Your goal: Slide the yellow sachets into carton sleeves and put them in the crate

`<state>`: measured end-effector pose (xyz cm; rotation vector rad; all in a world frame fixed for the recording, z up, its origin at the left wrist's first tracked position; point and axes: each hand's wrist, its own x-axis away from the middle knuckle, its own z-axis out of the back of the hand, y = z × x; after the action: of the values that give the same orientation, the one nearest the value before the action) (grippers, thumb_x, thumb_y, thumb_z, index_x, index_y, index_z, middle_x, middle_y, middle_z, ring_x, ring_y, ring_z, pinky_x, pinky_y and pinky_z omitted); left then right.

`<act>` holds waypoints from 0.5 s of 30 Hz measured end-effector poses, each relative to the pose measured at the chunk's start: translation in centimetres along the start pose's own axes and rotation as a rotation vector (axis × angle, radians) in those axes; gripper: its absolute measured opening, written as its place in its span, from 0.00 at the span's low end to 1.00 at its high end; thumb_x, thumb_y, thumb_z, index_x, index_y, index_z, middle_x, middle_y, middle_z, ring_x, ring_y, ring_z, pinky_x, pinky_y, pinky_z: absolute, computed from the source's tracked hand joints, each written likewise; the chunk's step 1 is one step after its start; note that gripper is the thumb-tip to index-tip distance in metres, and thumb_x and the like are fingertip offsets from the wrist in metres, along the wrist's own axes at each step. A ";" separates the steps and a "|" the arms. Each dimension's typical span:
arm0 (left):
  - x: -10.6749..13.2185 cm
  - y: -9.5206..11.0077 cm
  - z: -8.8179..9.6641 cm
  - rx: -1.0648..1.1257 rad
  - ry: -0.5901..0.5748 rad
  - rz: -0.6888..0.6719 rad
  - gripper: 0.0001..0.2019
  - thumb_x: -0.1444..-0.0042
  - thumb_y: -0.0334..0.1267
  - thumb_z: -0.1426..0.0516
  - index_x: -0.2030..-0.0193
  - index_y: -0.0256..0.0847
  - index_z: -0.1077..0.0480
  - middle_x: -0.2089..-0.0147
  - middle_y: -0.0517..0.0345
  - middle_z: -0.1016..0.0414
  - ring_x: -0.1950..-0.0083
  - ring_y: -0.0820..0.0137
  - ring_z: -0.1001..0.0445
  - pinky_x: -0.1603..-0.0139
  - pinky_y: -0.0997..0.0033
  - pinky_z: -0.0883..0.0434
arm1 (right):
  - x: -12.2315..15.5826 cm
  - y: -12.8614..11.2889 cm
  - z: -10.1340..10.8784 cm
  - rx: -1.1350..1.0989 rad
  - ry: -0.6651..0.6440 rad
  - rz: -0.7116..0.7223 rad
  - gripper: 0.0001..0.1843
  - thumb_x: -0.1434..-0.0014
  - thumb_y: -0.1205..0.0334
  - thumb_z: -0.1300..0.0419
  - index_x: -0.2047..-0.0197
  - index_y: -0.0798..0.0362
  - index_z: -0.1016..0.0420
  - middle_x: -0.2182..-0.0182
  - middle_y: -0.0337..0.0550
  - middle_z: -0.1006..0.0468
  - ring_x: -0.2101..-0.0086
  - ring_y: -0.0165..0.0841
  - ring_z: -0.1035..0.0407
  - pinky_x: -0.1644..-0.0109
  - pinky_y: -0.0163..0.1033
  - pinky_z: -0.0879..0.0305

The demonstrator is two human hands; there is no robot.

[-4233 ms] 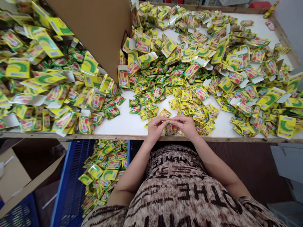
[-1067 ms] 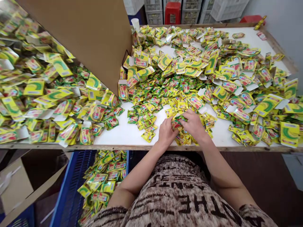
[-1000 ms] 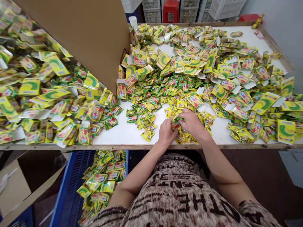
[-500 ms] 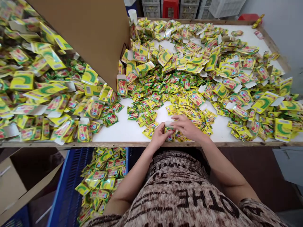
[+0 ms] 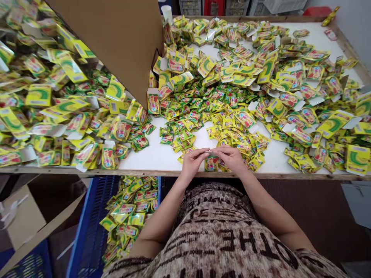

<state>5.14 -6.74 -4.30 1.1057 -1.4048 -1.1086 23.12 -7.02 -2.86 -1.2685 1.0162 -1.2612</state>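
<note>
Down on the near left, a blue crate (image 5: 95, 216) holds yellow boxes (image 5: 124, 231). At the near edge of the table (image 5: 153, 159), the left hand (image 5: 191, 163) and right hand (image 5: 232, 159) close their fingers on the top of a small box (image 5: 211, 165). Just beyond lie yellow packets (image 5: 227, 122), then green packets (image 5: 199, 97). Farther off, a red stool (image 5: 213, 7) stands past the far edge.

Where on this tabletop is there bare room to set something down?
Up front, white tabletop is bare between the left box pile and left hand, and, narrower, between the yellow sachets and right box pile. Mid-table, green sachets and boxes crowd it.
</note>
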 end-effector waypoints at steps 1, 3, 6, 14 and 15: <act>0.0 -0.2 -0.1 -0.021 0.013 -0.016 0.13 0.50 0.44 0.33 0.59 0.42 0.19 0.57 0.52 0.16 0.55 0.64 0.20 0.48 0.62 0.24 | 0.0 0.0 0.0 -0.019 0.001 -0.030 0.14 0.46 0.50 0.33 0.62 0.49 0.15 0.65 0.46 0.18 0.67 0.34 0.27 0.72 0.36 0.30; 0.0 -0.5 -0.5 -0.018 0.029 -0.030 0.12 0.48 0.44 0.34 0.59 0.43 0.19 0.57 0.53 0.17 0.55 0.65 0.20 0.49 0.64 0.24 | 0.0 0.1 -0.1 -0.068 0.016 -0.101 0.15 0.51 0.50 0.30 0.63 0.50 0.15 0.70 0.44 0.19 0.70 0.33 0.27 0.70 0.37 0.29; -0.3 -0.8 -0.8 -0.002 0.027 -0.039 0.14 0.47 0.43 0.35 0.55 0.43 0.20 0.58 0.53 0.17 0.59 0.68 0.21 0.54 0.67 0.24 | 0.1 0.2 -0.3 -0.160 0.057 -0.179 0.18 0.56 0.51 0.26 0.64 0.51 0.17 0.74 0.40 0.20 0.74 0.32 0.28 0.71 0.37 0.30; -0.7 -0.8 0.5 -0.236 -0.099 -0.402 0.07 0.44 0.39 0.36 0.60 0.43 0.19 0.61 0.52 0.17 0.59 0.67 0.20 0.54 0.66 0.23 | 0.6 1.2 -0.4 0.135 0.150 0.213 0.06 0.46 0.57 0.31 0.68 0.49 0.19 0.69 0.43 0.21 0.65 0.36 0.26 0.59 0.43 0.28; -0.6 -1.0 0.7 -0.245 -0.114 -0.433 0.07 0.45 0.39 0.35 0.59 0.43 0.19 0.60 0.52 0.17 0.58 0.67 0.19 0.54 0.65 0.23 | 1.0 1.3 -0.4 0.179 0.152 0.272 0.04 0.44 0.58 0.33 0.67 0.48 0.19 0.67 0.44 0.21 0.63 0.36 0.26 0.56 0.44 0.29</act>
<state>4.61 -6.27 -5.41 1.2112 -1.1004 -1.6285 22.92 -8.22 -4.04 -0.8762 1.1160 -1.2189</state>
